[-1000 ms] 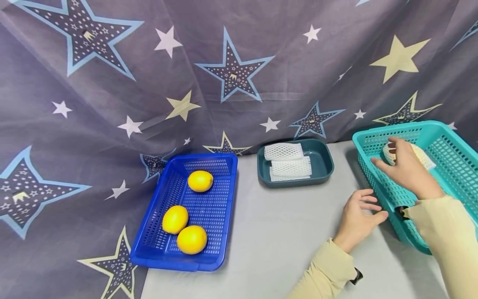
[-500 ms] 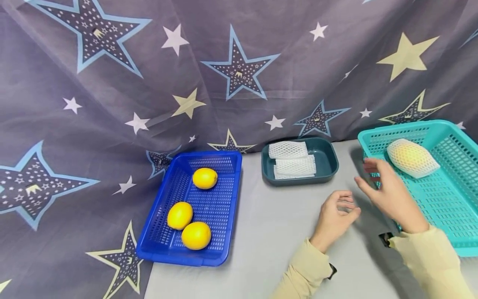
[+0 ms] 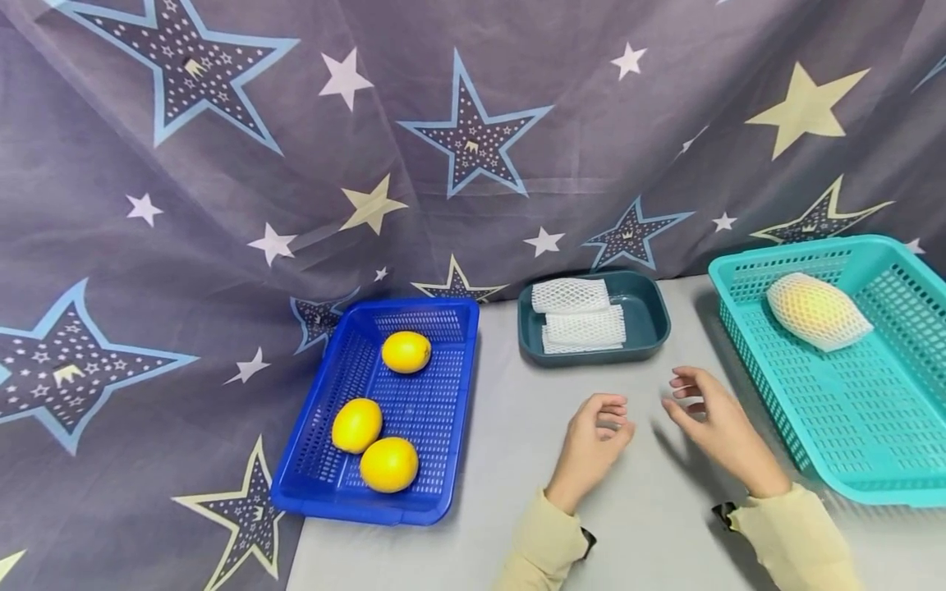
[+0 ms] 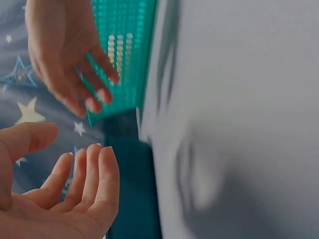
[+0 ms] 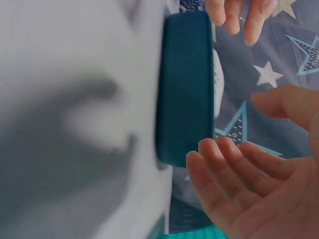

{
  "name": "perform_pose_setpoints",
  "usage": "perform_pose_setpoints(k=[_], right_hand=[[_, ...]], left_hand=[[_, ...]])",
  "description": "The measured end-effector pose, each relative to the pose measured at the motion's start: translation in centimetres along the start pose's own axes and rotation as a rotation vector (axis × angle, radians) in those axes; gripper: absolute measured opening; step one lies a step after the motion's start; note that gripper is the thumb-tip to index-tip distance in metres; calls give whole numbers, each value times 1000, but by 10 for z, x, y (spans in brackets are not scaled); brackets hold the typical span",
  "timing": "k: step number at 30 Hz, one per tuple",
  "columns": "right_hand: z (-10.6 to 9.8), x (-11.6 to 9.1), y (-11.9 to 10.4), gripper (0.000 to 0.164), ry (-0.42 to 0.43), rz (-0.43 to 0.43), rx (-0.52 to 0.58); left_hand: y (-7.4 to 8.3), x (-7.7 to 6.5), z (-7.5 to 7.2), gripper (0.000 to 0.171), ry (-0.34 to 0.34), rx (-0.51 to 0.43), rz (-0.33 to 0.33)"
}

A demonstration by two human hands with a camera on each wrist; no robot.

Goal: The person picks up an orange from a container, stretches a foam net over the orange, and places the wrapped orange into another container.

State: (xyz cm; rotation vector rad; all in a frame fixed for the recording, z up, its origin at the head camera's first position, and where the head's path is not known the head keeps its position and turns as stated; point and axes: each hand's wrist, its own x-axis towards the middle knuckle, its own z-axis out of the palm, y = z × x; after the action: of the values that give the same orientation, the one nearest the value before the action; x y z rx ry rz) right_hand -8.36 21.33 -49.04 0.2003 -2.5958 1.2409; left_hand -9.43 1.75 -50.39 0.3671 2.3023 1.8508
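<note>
Over the grey table, in front of the dark teal tray (image 3: pixel 643 355), my left hand (image 3: pixel 590 443) hovers with loosely bent fingers and holds nothing. My right hand (image 3: pixel 720 427) is apart from it to the right, likewise holding nothing, its fingers relaxed. White foam net sleeves (image 3: pixel 584 327) lie stacked in the teal tray. A yellow fruit in a white foam net (image 3: pixel 816 312) rests in the turquoise basket (image 3: pixel 820 427) on the right. In the blue basket (image 3: pixel 436 410) on the left lie three bare yellow fruits, resembling lemons, among them the upper fruit (image 3: pixel 406 352).
A dark curtain with stars (image 3: pixel 473 213) hangs right behind the tray and both baskets. The grey tabletop (image 3: pixel 517 460) stretches between the blue basket and the turquoise basket.
My right hand has left the netted fruit in the turquoise basket and moved left over the table. My left hand has also moved left. The view has shifted slightly.
</note>
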Motion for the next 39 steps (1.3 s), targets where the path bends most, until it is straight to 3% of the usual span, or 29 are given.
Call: perform_pose_setpoints(k=[8,14,31,39], right_hand=[[24,-7,4,35,-68,40,31],[44,-6,-3,34,-118,64,84],[102,3,-38,34,-242,88,245],[123,11,-61,35,-300,66,297]], left_hand=[[-10,-6,-29,25,46,57,-41],[-3,-6,-52,23,79,114,-42],[70,10,-121,25,163,217,79],[92,23,-153,25,223,203,102]])
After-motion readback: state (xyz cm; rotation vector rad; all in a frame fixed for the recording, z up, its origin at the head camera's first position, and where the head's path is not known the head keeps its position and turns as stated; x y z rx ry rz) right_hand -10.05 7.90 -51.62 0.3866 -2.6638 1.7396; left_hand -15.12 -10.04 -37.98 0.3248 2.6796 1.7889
